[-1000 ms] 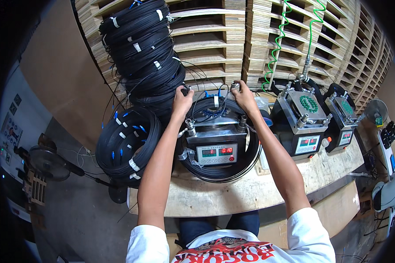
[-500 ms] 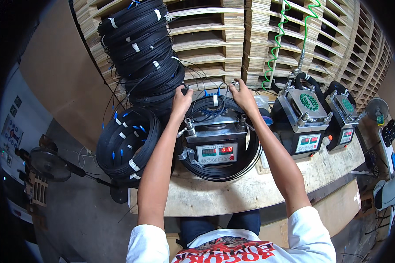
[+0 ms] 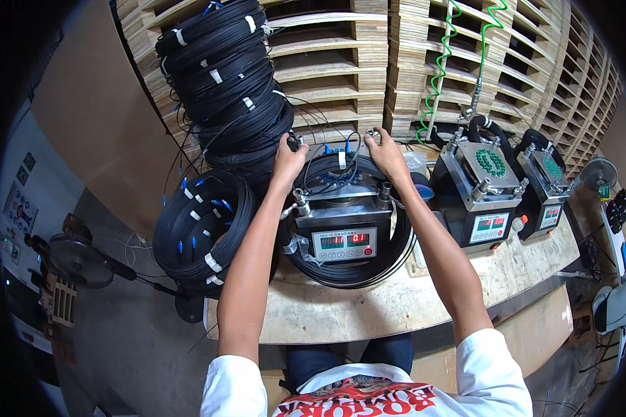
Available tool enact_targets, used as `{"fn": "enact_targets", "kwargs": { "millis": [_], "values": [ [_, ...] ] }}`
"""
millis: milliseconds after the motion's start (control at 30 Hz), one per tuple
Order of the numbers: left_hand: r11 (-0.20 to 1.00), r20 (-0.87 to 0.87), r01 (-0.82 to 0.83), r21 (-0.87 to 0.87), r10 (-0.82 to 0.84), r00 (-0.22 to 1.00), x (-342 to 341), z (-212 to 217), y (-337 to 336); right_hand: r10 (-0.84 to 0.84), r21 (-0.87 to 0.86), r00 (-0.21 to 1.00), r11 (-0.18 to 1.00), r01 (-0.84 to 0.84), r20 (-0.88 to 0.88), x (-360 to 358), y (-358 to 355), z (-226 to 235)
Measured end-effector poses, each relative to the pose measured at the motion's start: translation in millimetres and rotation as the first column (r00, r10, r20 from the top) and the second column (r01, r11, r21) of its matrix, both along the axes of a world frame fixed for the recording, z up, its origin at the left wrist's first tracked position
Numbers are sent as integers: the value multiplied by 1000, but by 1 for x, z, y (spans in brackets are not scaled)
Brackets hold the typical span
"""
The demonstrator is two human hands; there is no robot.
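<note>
My left hand (image 3: 287, 160) and my right hand (image 3: 386, 153) both reach to the far side of a grey winding machine (image 3: 341, 222) with a red-digit panel on the wooden bench. Each hand grips the back edge of a black cable coil (image 3: 348, 267) that lies around the machine's top, near its blue connector ends (image 3: 337, 149). The fingertips are partly hidden behind the coil.
A tall stack of finished black coils (image 3: 222, 76) leans against wooden pallets (image 3: 341, 62) at the back left. Another coil pile (image 3: 198, 226) hangs at the bench's left end. Two similar black machines (image 3: 483, 191) stand to the right under a green spiral hose (image 3: 438, 69). A fan (image 3: 73, 260) stands on the floor at the left.
Both hands stay at the back of the coil; the view has shifted only slightly and the panel digits have changed.
</note>
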State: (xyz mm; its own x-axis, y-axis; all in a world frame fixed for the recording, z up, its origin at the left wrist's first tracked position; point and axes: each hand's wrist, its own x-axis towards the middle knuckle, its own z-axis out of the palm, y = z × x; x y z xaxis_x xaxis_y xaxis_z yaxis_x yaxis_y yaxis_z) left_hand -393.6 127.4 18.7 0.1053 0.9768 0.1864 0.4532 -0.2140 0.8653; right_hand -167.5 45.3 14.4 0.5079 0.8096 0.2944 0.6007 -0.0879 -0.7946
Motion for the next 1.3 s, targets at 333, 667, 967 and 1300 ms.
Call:
{"fn": "enact_targets", "kwargs": {
  "millis": [333,667,967,1300],
  "values": [
    [999,83,37,-24,-35,996,2,-1,0,139,75,990,988,-138,-14,10,2,-3],
    [998,64,7,65,-11,998,-2,-11,12,82,68,997,994,-82,-1,6,4,-4],
    [999,71,39,14,-40,997,-2,-3,5,99,111,995,989,-101,25,6,6,-5],
    [998,41,-11,65,9,999,1,-6,3,119,94,993,988,-119,3,6,2,-2]
  ]
}}
